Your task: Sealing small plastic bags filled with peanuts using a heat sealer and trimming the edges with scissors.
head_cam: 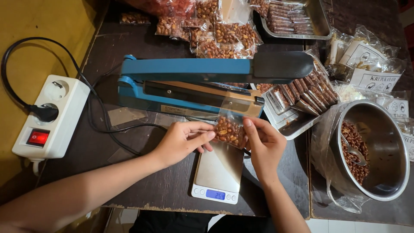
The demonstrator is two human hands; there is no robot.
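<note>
Both my hands hold a small clear plastic bag of peanuts (pixel 228 129) between them, just above a small silver digital scale (pixel 217 172). My left hand (pixel 183 140) pinches the bag's left side and my right hand (pixel 263 142) grips its right side. The bag's empty top lies over the lower jaw of a blue impulse heat sealer (pixel 194 82), whose arm is raised.
A white power strip (pixel 47 116) with a lit red switch sits at left, its black cable running to the sealer. A steel bowl (pixel 388 172) of peanuts with a spoon is at right. Metal trays (pixel 321 19) of filled packets and loose sealed bags lie behind.
</note>
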